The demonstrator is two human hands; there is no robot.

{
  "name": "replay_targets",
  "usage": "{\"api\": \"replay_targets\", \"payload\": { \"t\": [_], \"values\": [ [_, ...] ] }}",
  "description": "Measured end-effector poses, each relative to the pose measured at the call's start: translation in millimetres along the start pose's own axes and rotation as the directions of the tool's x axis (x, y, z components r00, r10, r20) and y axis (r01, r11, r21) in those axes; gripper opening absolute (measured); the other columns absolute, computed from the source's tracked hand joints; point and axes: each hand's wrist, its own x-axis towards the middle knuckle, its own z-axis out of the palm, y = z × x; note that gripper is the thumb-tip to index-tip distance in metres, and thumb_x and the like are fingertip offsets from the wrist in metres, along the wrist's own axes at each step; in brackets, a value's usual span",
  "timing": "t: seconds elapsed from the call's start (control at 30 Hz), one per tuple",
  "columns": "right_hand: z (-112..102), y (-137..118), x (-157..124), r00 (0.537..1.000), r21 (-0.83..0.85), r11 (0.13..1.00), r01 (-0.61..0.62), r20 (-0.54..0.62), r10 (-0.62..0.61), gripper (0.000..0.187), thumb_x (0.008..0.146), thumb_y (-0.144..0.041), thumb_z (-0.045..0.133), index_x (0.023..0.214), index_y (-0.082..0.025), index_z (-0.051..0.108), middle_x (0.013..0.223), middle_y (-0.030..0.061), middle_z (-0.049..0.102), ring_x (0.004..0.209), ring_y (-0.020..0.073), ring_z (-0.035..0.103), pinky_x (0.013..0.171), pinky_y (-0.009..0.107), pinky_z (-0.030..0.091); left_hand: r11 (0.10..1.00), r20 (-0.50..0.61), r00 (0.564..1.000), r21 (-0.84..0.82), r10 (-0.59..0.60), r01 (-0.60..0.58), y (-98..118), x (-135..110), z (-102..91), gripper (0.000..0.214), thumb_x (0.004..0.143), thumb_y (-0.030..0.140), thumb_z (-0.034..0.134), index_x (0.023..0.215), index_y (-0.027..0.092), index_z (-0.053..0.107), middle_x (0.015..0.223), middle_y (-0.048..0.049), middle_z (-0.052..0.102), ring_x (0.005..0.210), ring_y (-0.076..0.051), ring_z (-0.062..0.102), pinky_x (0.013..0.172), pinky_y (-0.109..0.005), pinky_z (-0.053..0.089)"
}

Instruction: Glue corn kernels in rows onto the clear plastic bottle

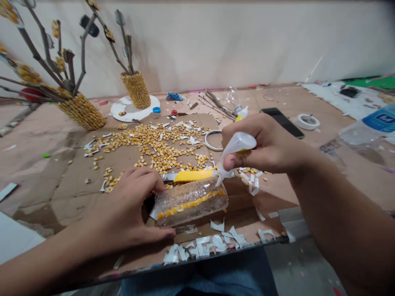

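My left hand [132, 207] grips the left end of a clear plastic cylinder [188, 193], its thumb at the front and its fingers over the back. The cylinder lies on its side, with a single row of yellow corn kernels [193, 203] stuck along it. Its clear wall looks wet and shiny. In my right hand [268, 142] is a translucent glue bottle [239, 142], tilted nozzle down. The nozzle tip meets, or nearly meets, the cylinder's right end just above the kernel row. Right behind the cylinder lies a yellow utility knife [194, 176].
Loose corn kernels [157, 142] spread over the cardboard. Two kernel-covered pots [82, 111] with twigs stand back left, one on a white disc [119, 110]. White scraps [212, 242] line the front edge. A phone [282, 122], tape roll [307, 121] and water bottle [367, 125] lie right.
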Motion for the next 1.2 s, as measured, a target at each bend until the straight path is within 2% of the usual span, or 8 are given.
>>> {"api": "replay_targets", "payload": {
  "t": [0.2, 0.3, 0.53, 0.67, 0.8, 0.97, 1.07, 1.2],
  "values": [
    [-4, 22, 3, 0.961, 0.172, 0.981, -0.091, -0.243, 0.132, 0.028, 0.083, -0.035, 0.087, 0.071, -0.021, 0.066, 0.057, -0.0038, 0.063, 0.047, 0.0105, 0.055, 0.043, 0.025, 0.04, 0.999, 0.0, 0.999, -0.009, 0.038, -0.038, -5, -3, 0.3, 0.042, 0.072, 0.042, 0.087, 0.102, 0.024, 0.063, 0.111, -0.008, 0.069, 0.104, -0.033, 0.06, 0.087, -0.046, 0.05],
    [-4, 32, 7, 0.935, 0.237, 0.958, -0.164, -0.274, 0.227, 0.019, 0.078, -0.029, 0.08, 0.072, -0.02, 0.064, 0.061, -0.0007, 0.069, 0.051, 0.0128, 0.061, 0.047, 0.026, 0.046, 0.999, 0.0, 0.999, -0.012, 0.037, -0.037, -5, -3, 0.4, 0.041, 0.072, 0.037, 0.086, 0.103, 0.024, 0.064, 0.109, -0.0065, 0.068, 0.102, -0.031, 0.06, 0.086, -0.044, 0.051],
    [2, 45, 12, 0.888, 0.061, 0.918, -0.393, -0.234, 0.396, 0.018, 0.069, -0.025, 0.073, 0.077, -0.021, 0.058, 0.068, -0.0004, 0.067, 0.064, 0.0154, 0.061, 0.059, 0.028, 0.041, 0.995, 0.038, 0.998, -0.085, 0.059, -0.055, -4, -2, 0.5, 0.051, 0.075, 0.031, 0.082, 0.122, 0.025, 0.063, 0.117, -0.0065, 0.068, 0.106, -0.03, 0.065, 0.088, -0.043, 0.057],
    [6, 52, 15, 0.894, -0.144, 0.902, -0.407, -0.266, 0.361, 0.015, 0.078, -0.033, 0.073, 0.081, -0.02, 0.067, 0.069, -0.0016, 0.058, 0.067, 0.0148, 0.049, 0.063, 0.03, 0.036, 0.992, 0.054, 0.997, -0.119, 0.047, -0.04, -4, -4, -1.0, 0.053, 0.078, 0.028, 0.078, 0.128, 0.026, 0.06, 0.122, -0.0074, 0.068, 0.11, -0.03, 0.068, 0.093, -0.046, 0.059],
    [8, 57, 18, 0.817, -0.077, 0.86, -0.505, -0.363, 0.447, 0.014, 0.088, -0.033, 0.07, 0.083, -0.02, 0.069, 0.071, 0.0001, 0.059, 0.067, 0.0161, 0.051, 0.063, 0.032, 0.04, 0.975, 0.022, 0.998, -0.217, 0.054, -0.048, -11, -8, -3.3, 0.061, 0.084, 0.029, 0.079, 0.139, 0.032, 0.053, 0.133, -0.006, 0.067, 0.12, -0.03, 0.068, 0.099, -0.044, 0.059],
    [13, 63, 21, 0.762, 0.1, 0.828, -0.551, -0.344, 0.549, 0.011, 0.09, -0.023, 0.065, 0.084, -0.022, 0.056, 0.078, 0.0028, 0.066, 0.069, 0.0181, 0.065, 0.069, 0.035, 0.057, 0.841, -0.093, 0.987, -0.516, 0.134, -0.163, -31, -1, -9.6, 0.068, 0.082, 0.031, 0.086, 0.143, 0.035, 0.056, 0.135, -0.0074, 0.065, 0.125, -0.031, 0.066, 0.103, -0.039, 0.057],
    [19, 67, 22, 0.776, 0.022, 0.839, -0.543, -0.369, 0.512, 0.012, 0.084, -0.019, 0.069, 0.084, -0.022, 0.057, 0.083, 0.0035, 0.067, 0.075, 0.0193, 0.065, 0.071, 0.035, 0.054, 0.736, -0.111, 0.985, -0.654, 0.134, -0.174, -39, 9, -13.8, 0.065, 0.082, 0.037, 0.088, 0.141, 0.033, 0.061, 0.134, -0.01, 0.065, 0.119, -0.03, 0.066, 0.091, -0.036, 0.059],
    [26, 70, 22, 0.804, -0.157, 0.837, -0.525, -0.413, 0.427, 0.012, 0.081, -0.024, 0.075, 0.079, -0.021, 0.064, 0.084, 0.0037, 0.066, 0.08, 0.0205, 0.06, 0.073, 0.035, 0.045, 0.694, -0.153, 0.98, -0.692, 0.129, -0.199, -47, 16, -19.9, 0.067, 0.079, 0.044, 0.091, 0.14, 0.029, 0.068, 0.131, -0.0108, 0.067, 0.118, -0.03, 0.065, 0.089, -0.035, 0.057]
  ]
}}
